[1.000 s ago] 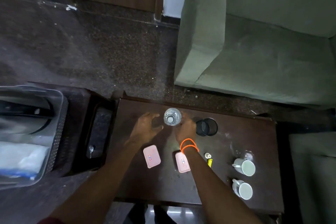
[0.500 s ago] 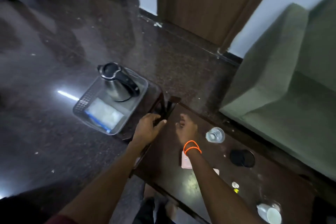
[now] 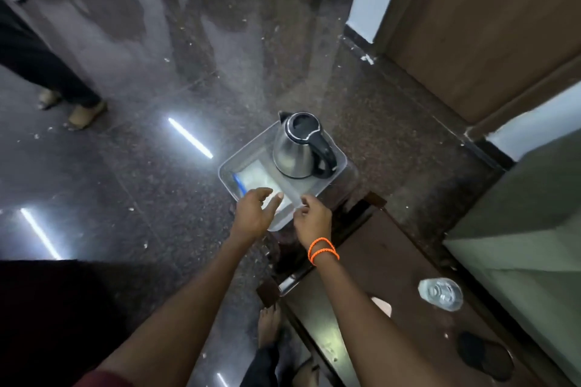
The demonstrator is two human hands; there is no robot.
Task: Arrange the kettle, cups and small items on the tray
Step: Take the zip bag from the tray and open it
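Note:
A clear plastic tray [image 3: 333,179] stands on a low dark stand to the left of the table. In it a steel kettle [image 3: 295,151] with a black lid and handle stands upright at the far end, and a white packet [image 3: 261,181] with a blue edge lies at the near end. My left hand [image 3: 254,214] hovers over the tray's near corner with spread fingers, holding nothing. My right hand [image 3: 311,217], with orange bands at the wrist, reaches to the tray's near rim with loosely curled fingers; whether it touches the rim is unclear.
A dark wooden table [image 3: 361,264] carries a clear water bottle [image 3: 440,294], a black cup [image 3: 485,360] and a pink box [image 3: 382,305] partly behind my right arm. A green sofa [image 3: 518,217] stands on the right. Another person's legs [image 3: 47,72] are at the far left.
My view has swung left from the table to the tray. Both hands have moved away from the water bottle and across to the tray's near edge.

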